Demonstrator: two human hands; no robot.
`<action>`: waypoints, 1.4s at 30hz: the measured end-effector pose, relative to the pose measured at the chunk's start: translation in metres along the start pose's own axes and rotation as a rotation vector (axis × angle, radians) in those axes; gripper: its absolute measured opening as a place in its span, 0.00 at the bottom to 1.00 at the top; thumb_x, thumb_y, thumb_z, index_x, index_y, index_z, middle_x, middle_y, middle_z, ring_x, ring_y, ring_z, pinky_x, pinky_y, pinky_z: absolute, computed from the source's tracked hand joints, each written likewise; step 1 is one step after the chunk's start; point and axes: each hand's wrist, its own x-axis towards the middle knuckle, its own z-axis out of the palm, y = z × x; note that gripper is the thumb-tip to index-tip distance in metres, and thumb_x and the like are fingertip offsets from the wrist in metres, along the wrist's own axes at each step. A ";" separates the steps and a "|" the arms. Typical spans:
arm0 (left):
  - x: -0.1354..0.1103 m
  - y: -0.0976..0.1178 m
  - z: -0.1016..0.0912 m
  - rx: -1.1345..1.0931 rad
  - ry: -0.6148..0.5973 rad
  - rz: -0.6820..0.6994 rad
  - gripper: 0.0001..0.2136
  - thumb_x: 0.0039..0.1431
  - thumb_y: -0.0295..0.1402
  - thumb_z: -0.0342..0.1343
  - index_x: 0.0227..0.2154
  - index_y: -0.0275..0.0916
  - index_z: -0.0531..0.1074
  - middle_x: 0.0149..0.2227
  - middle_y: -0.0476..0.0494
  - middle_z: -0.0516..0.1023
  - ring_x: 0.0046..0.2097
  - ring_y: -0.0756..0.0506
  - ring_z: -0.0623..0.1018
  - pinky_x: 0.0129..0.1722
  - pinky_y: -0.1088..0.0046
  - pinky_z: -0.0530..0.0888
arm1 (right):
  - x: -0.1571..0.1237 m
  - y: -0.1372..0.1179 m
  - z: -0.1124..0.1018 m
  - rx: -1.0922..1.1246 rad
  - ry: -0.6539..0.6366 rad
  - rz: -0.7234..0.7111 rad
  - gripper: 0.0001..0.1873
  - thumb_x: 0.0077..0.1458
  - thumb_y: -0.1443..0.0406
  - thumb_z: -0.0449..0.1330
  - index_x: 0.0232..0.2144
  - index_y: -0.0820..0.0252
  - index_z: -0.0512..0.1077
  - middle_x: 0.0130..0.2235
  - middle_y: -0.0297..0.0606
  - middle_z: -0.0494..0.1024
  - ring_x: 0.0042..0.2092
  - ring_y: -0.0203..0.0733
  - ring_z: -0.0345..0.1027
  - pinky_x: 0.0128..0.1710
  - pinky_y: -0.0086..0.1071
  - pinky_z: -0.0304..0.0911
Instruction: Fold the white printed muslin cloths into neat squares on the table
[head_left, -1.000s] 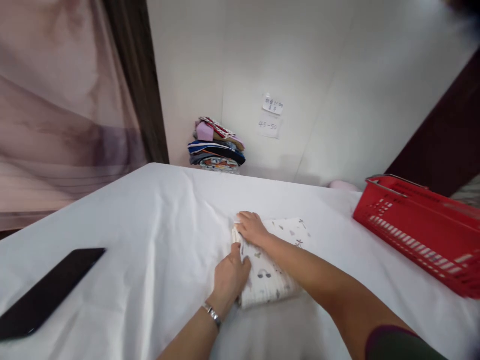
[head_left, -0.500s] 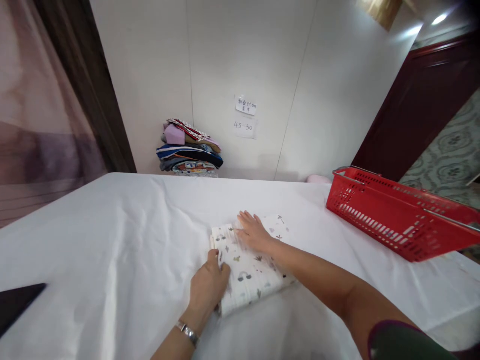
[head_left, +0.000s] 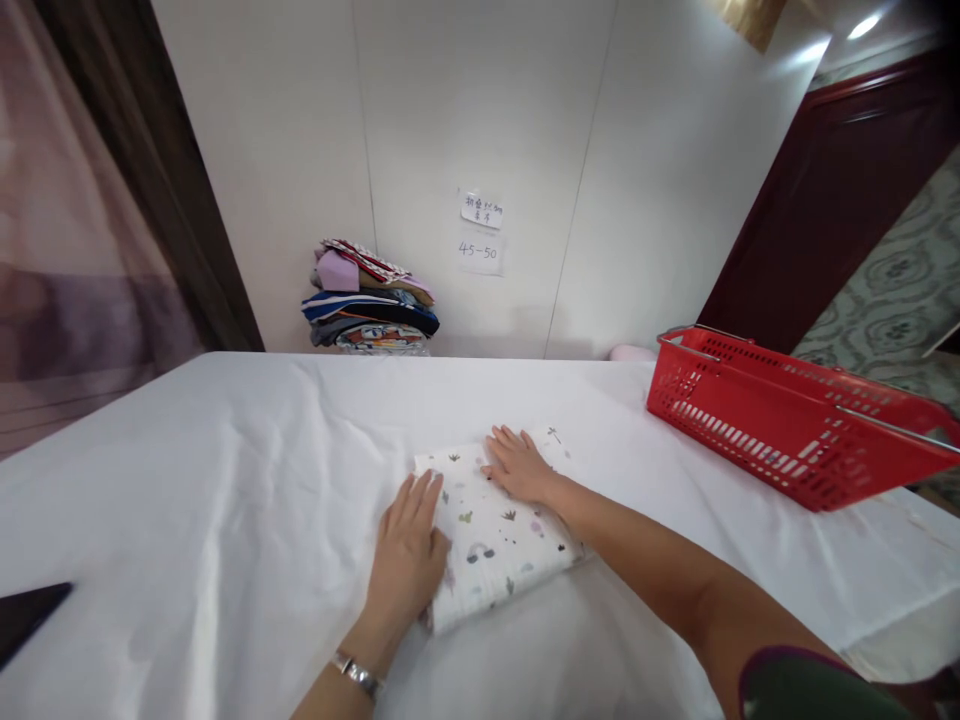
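Observation:
A folded white cloth (head_left: 499,540), printed with small rainbows, cactuses and palm trees, lies flat on the white-covered table before me. My right hand (head_left: 519,464) rests on its upper part, palm down with the fingers spread. At the cloth's left edge is my left hand (head_left: 409,545), laid flat with its fingers stretched out and partly over the edge. A silver bracelet sits on the left wrist. The cloth's underside and the part beneath my right forearm are hidden.
A red plastic basket (head_left: 787,420) with metal handles stands at the table's right side. Against the back wall is a stack of folded clothes (head_left: 371,300). A dark flat object (head_left: 30,615) lies at the left edge. Paper notes (head_left: 480,235) hang on the wall.
My left hand has gone from gripping the cloth's left edge to lying flat on it with fingers extended. My right hand has slid slightly to the right across the cloth.

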 end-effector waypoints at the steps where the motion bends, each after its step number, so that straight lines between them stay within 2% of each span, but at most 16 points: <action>1: 0.000 -0.004 0.004 -0.034 -0.048 0.047 0.25 0.51 0.25 0.44 0.54 0.38 0.63 0.58 0.42 0.63 0.62 0.40 0.57 0.58 0.55 0.58 | -0.001 0.003 0.000 -0.006 -0.009 0.020 0.37 0.59 0.46 0.36 0.63 0.62 0.46 0.66 0.44 0.40 0.66 0.46 0.28 0.61 0.47 0.26; 4: 0.002 -0.013 0.015 -0.116 -0.141 0.036 0.22 0.51 0.24 0.42 0.49 0.37 0.69 0.56 0.44 0.67 0.62 0.43 0.58 0.59 0.58 0.59 | 0.000 0.009 -0.001 -0.002 -0.054 0.053 0.37 0.58 0.46 0.37 0.63 0.62 0.45 0.66 0.43 0.41 0.66 0.46 0.29 0.61 0.46 0.27; 8: 0.004 -0.014 0.018 -0.166 -0.115 -0.034 0.22 0.50 0.24 0.43 0.47 0.37 0.71 0.55 0.46 0.68 0.61 0.45 0.59 0.61 0.60 0.58 | -0.004 0.020 -0.008 0.013 -0.054 0.059 0.37 0.58 0.46 0.38 0.62 0.60 0.47 0.66 0.43 0.41 0.66 0.45 0.29 0.61 0.45 0.27; 11: 0.004 -0.011 0.016 -0.194 -0.115 -0.052 0.21 0.48 0.23 0.44 0.45 0.37 0.72 0.54 0.46 0.69 0.61 0.44 0.59 0.61 0.60 0.58 | -0.011 0.035 -0.012 -0.057 0.011 0.167 0.35 0.59 0.49 0.39 0.62 0.61 0.48 0.66 0.43 0.41 0.66 0.46 0.27 0.60 0.46 0.24; 14: 0.005 -0.009 0.016 -0.199 -0.117 -0.063 0.21 0.48 0.23 0.44 0.44 0.37 0.73 0.54 0.47 0.69 0.60 0.44 0.60 0.61 0.60 0.58 | -0.016 0.049 -0.010 -0.070 -0.011 0.255 0.34 0.59 0.49 0.38 0.62 0.61 0.48 0.66 0.42 0.41 0.66 0.46 0.28 0.60 0.46 0.27; 18: 0.006 -0.009 0.015 -0.195 -0.132 -0.082 0.21 0.48 0.22 0.44 0.44 0.37 0.73 0.54 0.46 0.69 0.61 0.44 0.60 0.61 0.60 0.58 | -0.013 0.056 -0.010 0.064 -0.024 0.267 0.34 0.58 0.49 0.43 0.62 0.58 0.50 0.65 0.39 0.43 0.66 0.45 0.29 0.61 0.45 0.28; 21: 0.006 -0.008 0.014 -0.202 -0.138 -0.078 0.21 0.48 0.23 0.43 0.45 0.36 0.73 0.54 0.46 0.69 0.61 0.44 0.60 0.61 0.60 0.58 | -0.016 0.061 -0.017 0.272 0.044 0.376 0.33 0.56 0.52 0.49 0.60 0.59 0.55 0.65 0.39 0.45 0.66 0.44 0.31 0.62 0.39 0.31; 23: 0.006 -0.008 0.013 -0.204 -0.137 -0.075 0.21 0.48 0.23 0.43 0.45 0.36 0.72 0.54 0.45 0.69 0.61 0.44 0.60 0.61 0.59 0.58 | -0.024 0.068 -0.021 0.353 0.105 0.476 0.32 0.56 0.54 0.48 0.60 0.59 0.55 0.65 0.39 0.47 0.65 0.43 0.36 0.62 0.37 0.36; 26: 0.005 -0.008 0.015 -0.204 -0.121 -0.075 0.21 0.48 0.23 0.43 0.45 0.36 0.72 0.54 0.45 0.69 0.61 0.44 0.60 0.61 0.59 0.58 | -0.043 0.079 -0.023 0.400 0.145 0.569 0.31 0.56 0.55 0.48 0.60 0.57 0.55 0.61 0.40 0.58 0.61 0.45 0.51 0.59 0.37 0.47; 28: 0.005 -0.008 0.016 -0.204 -0.107 -0.072 0.21 0.48 0.23 0.44 0.44 0.36 0.73 0.54 0.45 0.69 0.60 0.44 0.60 0.61 0.59 0.57 | -0.056 0.085 -0.022 0.438 0.155 0.616 0.32 0.54 0.56 0.51 0.60 0.58 0.55 0.57 0.42 0.64 0.56 0.46 0.59 0.55 0.37 0.54; 30: 0.004 -0.008 0.018 -0.202 -0.091 -0.077 0.21 0.49 0.23 0.44 0.44 0.37 0.73 0.54 0.45 0.69 0.60 0.44 0.60 0.61 0.59 0.57 | -0.067 0.087 -0.020 0.468 0.158 0.653 0.34 0.52 0.55 0.53 0.59 0.62 0.57 0.55 0.45 0.67 0.53 0.47 0.63 0.52 0.38 0.58; 34: 0.003 -0.010 0.020 -0.204 -0.058 -0.103 0.20 0.49 0.23 0.44 0.44 0.37 0.73 0.57 0.45 0.65 0.62 0.42 0.56 0.62 0.58 0.57 | -0.077 0.085 -0.019 0.545 0.092 0.647 0.27 0.49 0.52 0.57 0.48 0.63 0.70 0.45 0.46 0.76 0.44 0.49 0.71 0.42 0.37 0.65; 37: 0.002 -0.011 0.018 -0.214 -0.054 -0.104 0.20 0.49 0.24 0.45 0.44 0.36 0.73 0.57 0.43 0.64 0.62 0.41 0.57 0.61 0.57 0.58 | -0.075 0.086 -0.025 0.579 0.027 0.590 0.23 0.50 0.52 0.57 0.39 0.64 0.74 0.37 0.44 0.79 0.36 0.46 0.74 0.33 0.33 0.67; 39: 0.001 -0.007 0.015 -0.228 -0.064 -0.057 0.18 0.50 0.25 0.46 0.43 0.37 0.73 0.55 0.43 0.67 0.61 0.40 0.58 0.60 0.56 0.60 | -0.066 0.092 -0.036 0.538 0.036 0.552 0.21 0.51 0.54 0.57 0.39 0.65 0.74 0.36 0.43 0.80 0.36 0.45 0.73 0.33 0.31 0.67; 42: -0.003 0.010 0.008 -0.260 -0.134 0.108 0.15 0.53 0.31 0.50 0.44 0.41 0.73 0.52 0.43 0.70 0.61 0.39 0.59 0.59 0.53 0.60 | -0.046 0.107 -0.060 0.410 0.108 0.506 0.19 0.49 0.58 0.59 0.41 0.63 0.73 0.41 0.40 0.78 0.42 0.46 0.71 0.39 0.31 0.65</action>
